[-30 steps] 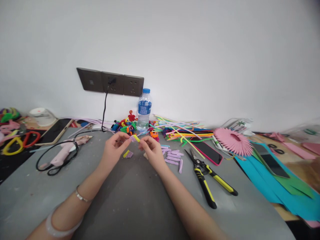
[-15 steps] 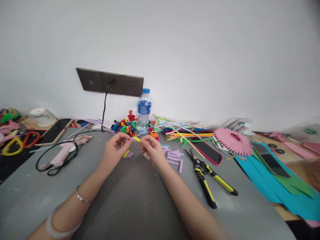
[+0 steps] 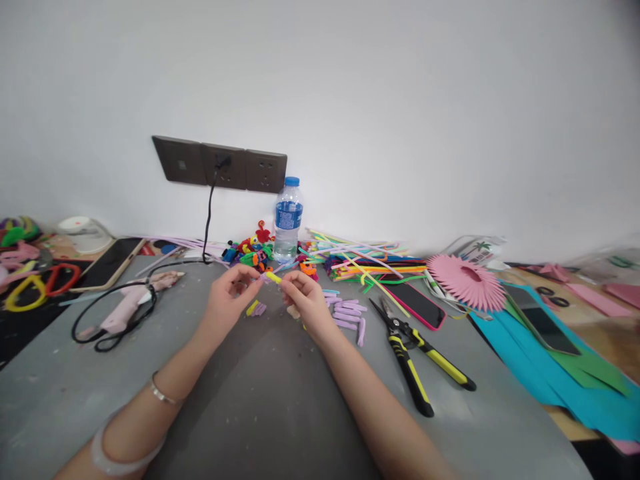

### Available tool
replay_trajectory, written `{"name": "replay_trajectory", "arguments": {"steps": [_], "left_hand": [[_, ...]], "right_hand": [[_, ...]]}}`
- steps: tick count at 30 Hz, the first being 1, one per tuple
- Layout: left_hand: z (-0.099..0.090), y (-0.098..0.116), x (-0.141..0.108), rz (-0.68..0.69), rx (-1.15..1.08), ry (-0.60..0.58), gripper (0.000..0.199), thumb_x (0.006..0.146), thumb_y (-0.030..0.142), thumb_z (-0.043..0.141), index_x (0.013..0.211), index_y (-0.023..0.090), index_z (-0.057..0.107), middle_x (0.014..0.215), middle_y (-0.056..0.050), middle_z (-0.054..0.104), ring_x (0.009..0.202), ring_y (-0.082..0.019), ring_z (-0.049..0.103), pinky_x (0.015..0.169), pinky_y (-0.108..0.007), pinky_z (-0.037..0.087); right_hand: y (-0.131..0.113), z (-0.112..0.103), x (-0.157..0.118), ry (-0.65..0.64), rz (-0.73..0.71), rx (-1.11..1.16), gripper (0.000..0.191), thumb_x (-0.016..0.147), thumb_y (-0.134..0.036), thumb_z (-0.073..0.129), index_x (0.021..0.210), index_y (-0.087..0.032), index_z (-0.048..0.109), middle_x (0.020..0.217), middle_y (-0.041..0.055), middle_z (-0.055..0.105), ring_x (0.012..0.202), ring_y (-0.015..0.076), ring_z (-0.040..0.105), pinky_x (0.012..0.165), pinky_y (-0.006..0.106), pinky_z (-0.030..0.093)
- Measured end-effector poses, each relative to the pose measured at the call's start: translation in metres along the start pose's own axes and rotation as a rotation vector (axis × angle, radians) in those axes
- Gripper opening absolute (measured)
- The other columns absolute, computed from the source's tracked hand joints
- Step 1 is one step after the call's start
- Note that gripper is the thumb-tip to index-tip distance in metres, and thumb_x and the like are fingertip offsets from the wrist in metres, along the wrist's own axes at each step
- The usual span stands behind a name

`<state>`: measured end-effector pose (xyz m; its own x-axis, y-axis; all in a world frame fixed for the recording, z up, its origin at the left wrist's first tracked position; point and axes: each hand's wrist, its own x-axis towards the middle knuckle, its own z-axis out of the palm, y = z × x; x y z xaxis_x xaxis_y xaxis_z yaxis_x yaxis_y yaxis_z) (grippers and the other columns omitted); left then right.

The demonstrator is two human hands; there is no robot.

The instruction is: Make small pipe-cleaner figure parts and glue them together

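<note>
Between my two hands is a short yellow and purple pipe cleaner piece (image 3: 271, 277), raised a little above the grey table. My left hand (image 3: 234, 293) pinches its purple end between thumb and fingertips. At the yellow end, the fingers of my right hand (image 3: 303, 297) are closed on it. Just below lies another small yellow and purple pipe cleaner piece (image 3: 256, 308). Several short purple pipe cleaner pieces (image 3: 349, 312) lie to the right of my right hand, which partly hides a small beige scrap (image 3: 293, 311).
Yellow-and-black cutters (image 3: 411, 343) lie open at right, near a pink-edged phone (image 3: 417, 305). Behind stand a water bottle (image 3: 289, 223) and a pile of long pipe cleaners (image 3: 370, 257). A pink glue gun (image 3: 124, 308) with looped black cord lies left.
Both hands stay almost in place, still holding the piece. The yellow end shows slightly more clearly; nothing else has visibly moved.
</note>
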<state>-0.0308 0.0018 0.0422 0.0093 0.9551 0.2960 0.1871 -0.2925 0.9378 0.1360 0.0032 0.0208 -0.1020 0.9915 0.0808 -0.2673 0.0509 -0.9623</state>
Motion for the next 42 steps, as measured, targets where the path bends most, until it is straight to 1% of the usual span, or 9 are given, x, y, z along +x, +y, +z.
{"name": "replay_trajectory", "arguments": {"steps": [5,10,12,16,19,22,32,36,42], "left_hand": [[-0.003,-0.004,0.003,-0.065,-0.056,0.005,0.024,0.076,0.042,0.071,0.078,0.020,0.064,0.071,0.000,0.061,0.064,-0.013,0.055,0.057,-0.023,0.044],[-0.005,-0.010,0.006,-0.174,-0.077,-0.030,0.030,0.071,0.046,0.074,0.078,0.018,0.066,0.066,0.001,0.061,0.058,-0.012,0.052,0.052,-0.021,0.038],[-0.005,-0.009,0.007,-0.212,-0.089,-0.034,0.033,0.068,0.047,0.076,0.077,0.017,0.065,0.064,0.002,0.059,0.056,-0.011,0.050,0.051,-0.021,0.036],[-0.004,-0.006,0.006,-0.247,-0.102,-0.045,0.036,0.065,0.049,0.077,0.076,0.017,0.065,0.063,0.002,0.058,0.054,-0.010,0.047,0.049,-0.021,0.034],[-0.003,-0.006,0.006,-0.248,-0.097,-0.063,0.037,0.064,0.051,0.077,0.076,0.017,0.065,0.064,0.002,0.058,0.055,-0.011,0.047,0.050,-0.021,0.036],[-0.003,-0.007,0.005,-0.224,-0.094,-0.082,0.037,0.065,0.051,0.076,0.077,0.017,0.064,0.066,0.002,0.058,0.057,-0.011,0.048,0.052,-0.021,0.037],[-0.004,-0.005,0.004,-0.149,-0.050,-0.089,0.035,0.070,0.051,0.072,0.080,0.018,0.065,0.072,0.000,0.061,0.064,-0.013,0.053,0.059,-0.023,0.041],[-0.005,-0.008,0.004,-0.135,-0.024,-0.086,0.033,0.072,0.049,0.071,0.079,0.018,0.064,0.073,0.000,0.061,0.064,-0.013,0.053,0.059,-0.023,0.041],[-0.006,-0.012,0.005,-0.099,0.002,-0.096,0.027,0.075,0.044,0.070,0.082,0.018,0.066,0.074,0.000,0.063,0.065,-0.014,0.055,0.058,-0.023,0.042]], "right_hand": [[0.000,-0.005,0.003,0.075,-0.079,0.003,0.031,0.077,-0.049,0.068,0.076,-0.020,0.056,0.059,-0.0044,0.053,0.049,0.0088,0.045,0.050,0.022,0.038],[0.002,-0.012,0.007,0.161,-0.169,-0.046,0.026,0.079,-0.044,0.066,0.079,-0.020,0.056,0.062,-0.0042,0.052,0.052,0.0093,0.045,0.052,0.022,0.037],[0.003,-0.013,0.007,0.157,-0.225,-0.126,0.022,0.080,-0.040,0.066,0.080,-0.020,0.058,0.067,-0.0026,0.055,0.058,0.0109,0.049,0.055,0.023,0.039],[0.005,-0.012,0.004,0.074,-0.296,-0.346,0.012,0.082,-0.031,0.064,0.088,-0.020,0.065,0.079,0.0010,0.062,0.065,0.0130,0.053,0.059,0.025,0.041],[0.004,-0.010,0.001,0.029,-0.370,-0.465,0.012,0.082,-0.024,0.064,0.092,-0.020,0.068,0.082,0.0021,0.065,0.065,0.0132,0.053,0.061,0.026,0.042],[0.003,-0.010,0.001,0.005,-0.427,-0.509,0.011,0.083,-0.020,0.063,0.091,-0.019,0.070,0.084,0.0035,0.067,0.068,0.0140,0.055,0.062,0.026,0.042],[0.005,-0.010,0.002,-0.014,-0.442,-0.500,0.013,0.082,-0.016,0.062,0.090,-0.020,0.071,0.086,0.0040,0.070,0.074,0.0154,0.059,0.065,0.027,0.044],[0.006,-0.010,0.002,-0.013,-0.428,-0.497,0.017,0.081,-0.015,0.062,0.096,-0.020,0.070,0.086,0.0034,0.069,0.075,0.0159,0.060,0.065,0.027,0.044],[0.002,-0.009,0.001,-0.069,-0.519,-0.528,0.023,0.083,-0.010,0.058,0.099,-0.021,0.071,0.088,0.0041,0.067,0.077,0.0159,0.060,0.068,0.028,0.047]]}}
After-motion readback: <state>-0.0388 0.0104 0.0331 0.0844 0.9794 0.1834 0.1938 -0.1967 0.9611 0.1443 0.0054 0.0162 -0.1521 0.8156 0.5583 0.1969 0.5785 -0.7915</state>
